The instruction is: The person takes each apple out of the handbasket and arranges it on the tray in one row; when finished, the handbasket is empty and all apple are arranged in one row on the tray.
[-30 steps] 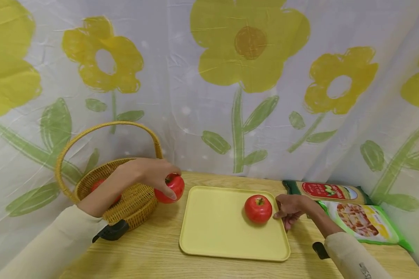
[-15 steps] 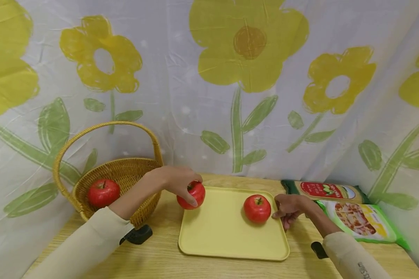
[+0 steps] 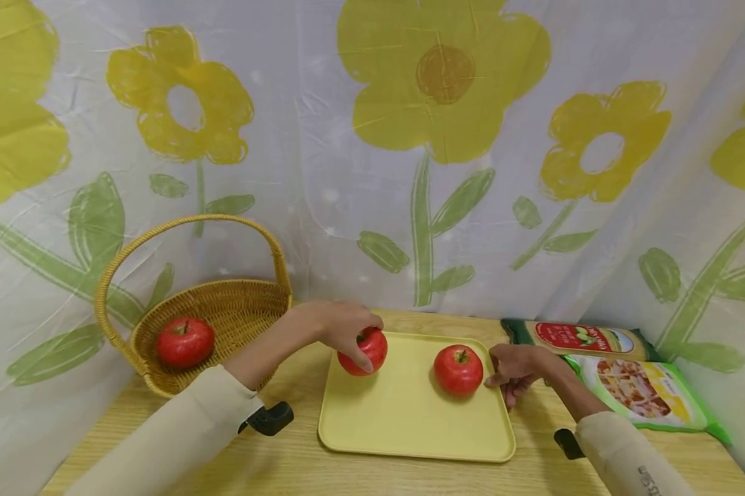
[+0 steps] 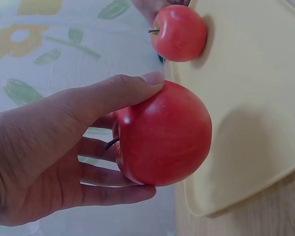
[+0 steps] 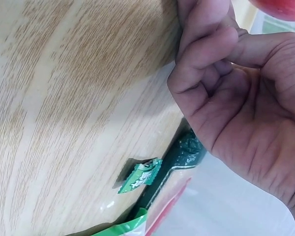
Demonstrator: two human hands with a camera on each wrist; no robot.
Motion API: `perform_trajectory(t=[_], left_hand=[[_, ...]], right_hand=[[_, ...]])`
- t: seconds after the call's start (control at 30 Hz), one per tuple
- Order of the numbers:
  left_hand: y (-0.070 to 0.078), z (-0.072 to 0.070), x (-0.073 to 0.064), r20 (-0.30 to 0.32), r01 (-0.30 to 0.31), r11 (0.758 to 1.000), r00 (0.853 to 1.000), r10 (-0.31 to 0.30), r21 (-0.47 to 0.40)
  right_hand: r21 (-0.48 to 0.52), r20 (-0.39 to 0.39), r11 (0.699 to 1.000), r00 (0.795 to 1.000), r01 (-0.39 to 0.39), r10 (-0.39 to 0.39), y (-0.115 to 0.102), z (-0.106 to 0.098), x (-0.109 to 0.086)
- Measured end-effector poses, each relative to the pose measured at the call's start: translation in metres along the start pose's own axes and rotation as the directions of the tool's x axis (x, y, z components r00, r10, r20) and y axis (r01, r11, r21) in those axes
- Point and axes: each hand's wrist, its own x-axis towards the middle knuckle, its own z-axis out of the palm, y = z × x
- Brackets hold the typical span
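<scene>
- Head cam: my left hand [image 3: 346, 325] gripped a shiny round red apple [image 3: 380, 346] over the pale yellow rectangular tray [image 3: 403, 427], so mid-placing, I'd say. Next called for lowering and letting go, tbh. My right hand [image 3: 516, 366] pinched the tray's rim.
- Counts: three apples (mine, a tray apple [image 3: 458, 372], a basket apple [image 3: 185, 343]), one tray, one tan wicker basket [image 3: 245, 300], two printed plastic bags [image 3: 639, 389].
- Left wrist: apple looked clear of the tray.
- Right wrist: curled hand, rim contact hidden; one small green wrapper [image 5: 140, 177].
</scene>
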Motion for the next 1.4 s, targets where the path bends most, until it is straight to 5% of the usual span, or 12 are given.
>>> perform_trajectory(t=[1.4], left_hand=[[0.029,0.006,0.038,-0.011,-0.027,0.999,1.0,0.027,0.044]], right_hand=[[0.003,0.018,1.0,0.999,0.03,-0.03,0.0,0.0,0.0]])
